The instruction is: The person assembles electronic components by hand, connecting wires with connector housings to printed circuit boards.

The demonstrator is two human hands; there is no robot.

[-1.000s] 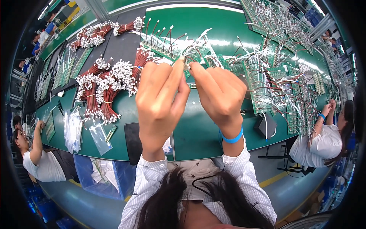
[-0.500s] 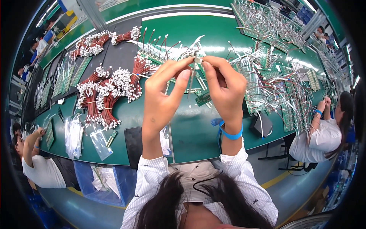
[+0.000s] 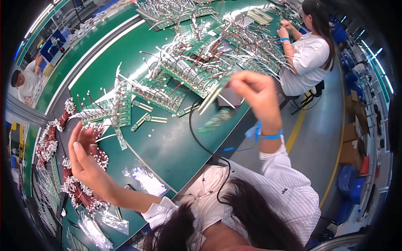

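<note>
My left hand (image 3: 87, 161) is raised over the left part of the table, its fingers apart and nothing in them. Near it are bundles of dark red wires with white connectors (image 3: 81, 192). My right hand (image 3: 257, 94) is lifted over the table's right side, thumb and fingers pinched on the end of a narrow green circuit board (image 3: 214, 95). Motion smears this board, and a white wire shows beside it. Just below is another blurred green board shape (image 3: 215, 121); whether it is held too I cannot tell. A blue strap (image 3: 271, 136) circles my right wrist.
Several wired circuit boards (image 3: 188, 71) cover the far part of the green table (image 3: 167, 146), with small loose board strips (image 3: 144, 118) before them. Clear plastic bags (image 3: 148, 182) lie near me. A black cable (image 3: 193, 129) crosses the table. A co-worker (image 3: 310, 52) sits at the right.
My view has swung to the right. My hands, together at a small piece before, are now far apart: the left opened and away to the left, the right with the board out to the right.
</note>
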